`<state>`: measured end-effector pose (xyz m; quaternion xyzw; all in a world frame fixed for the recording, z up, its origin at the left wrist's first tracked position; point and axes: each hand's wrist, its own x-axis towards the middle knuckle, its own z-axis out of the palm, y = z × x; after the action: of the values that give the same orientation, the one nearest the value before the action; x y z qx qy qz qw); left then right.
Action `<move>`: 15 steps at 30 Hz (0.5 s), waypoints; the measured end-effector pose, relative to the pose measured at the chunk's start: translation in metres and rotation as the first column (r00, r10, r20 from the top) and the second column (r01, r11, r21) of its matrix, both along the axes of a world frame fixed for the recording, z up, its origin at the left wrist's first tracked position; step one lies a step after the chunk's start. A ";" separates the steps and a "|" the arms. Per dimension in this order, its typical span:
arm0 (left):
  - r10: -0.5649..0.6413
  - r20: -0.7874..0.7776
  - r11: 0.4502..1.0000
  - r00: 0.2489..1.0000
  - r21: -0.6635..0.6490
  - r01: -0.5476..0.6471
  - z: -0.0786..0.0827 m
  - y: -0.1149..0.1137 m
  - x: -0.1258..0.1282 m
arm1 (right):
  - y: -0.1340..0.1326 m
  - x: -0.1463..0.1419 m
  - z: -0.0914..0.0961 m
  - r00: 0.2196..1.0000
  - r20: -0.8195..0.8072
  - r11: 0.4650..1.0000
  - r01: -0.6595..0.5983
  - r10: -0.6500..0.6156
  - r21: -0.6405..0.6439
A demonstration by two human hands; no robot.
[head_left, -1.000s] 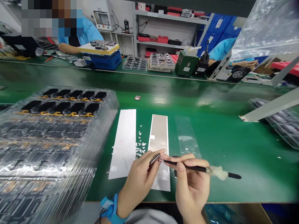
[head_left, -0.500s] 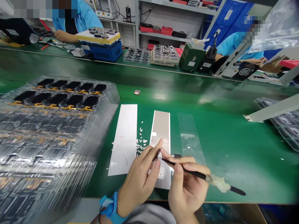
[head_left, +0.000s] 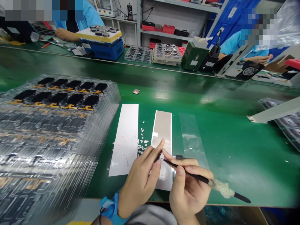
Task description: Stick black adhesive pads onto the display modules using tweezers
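My left hand [head_left: 140, 179] pinches a small dark part [head_left: 158, 155] between thumb and forefinger, over the lower end of a grey strip [head_left: 162, 128]. My right hand [head_left: 187, 187] grips black tweezers [head_left: 201, 179] wrapped with white padding near the rear end; their tip meets the part at my left fingertips. A blue wrist strap [head_left: 110, 207] circles my left wrist. Another small dark piece [head_left: 179, 157] lies just right of the fingertips.
A white strip [head_left: 125, 137] with white scraps [head_left: 142, 143] beside it lies left of the grey one, a clear film strip [head_left: 192, 137] right. Stacked clear trays of black parts [head_left: 53, 125] fill the left. Other people work across the green bench [head_left: 222, 103].
The view drifted slightly; my hands stay pinched together at the tweezers' tip, and my left fingers rose from a flatter hold a second ago.
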<state>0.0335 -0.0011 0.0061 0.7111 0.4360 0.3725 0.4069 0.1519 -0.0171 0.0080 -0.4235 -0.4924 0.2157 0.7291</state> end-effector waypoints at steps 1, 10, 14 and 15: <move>0.000 -0.004 1.000 1.000 0.002 0.000 -0.001 0.000 0.000 | 0.000 0.000 0.000 1.000 -0.005 1.000 -0.006 0.006 0.011; 0.005 -0.027 1.000 1.000 0.003 -0.005 -0.003 0.000 0.000 | 0.002 0.000 -0.005 0.996 -0.062 0.998 -0.057 0.057 0.009; 0.006 -0.033 1.000 0.999 0.002 -0.006 -0.004 0.000 -0.001 | 0.002 0.000 -0.007 0.996 -0.060 0.998 -0.059 0.060 0.013; 0.008 -0.035 1.000 0.999 0.001 -0.008 -0.004 0.000 -0.001 | 0.002 0.000 -0.007 0.996 -0.062 0.998 -0.061 0.062 0.013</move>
<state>0.0328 -0.0014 0.0024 0.7160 0.4456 0.3616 0.3976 0.1520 -0.0148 0.0011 -0.3970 -0.4834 0.2485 0.7395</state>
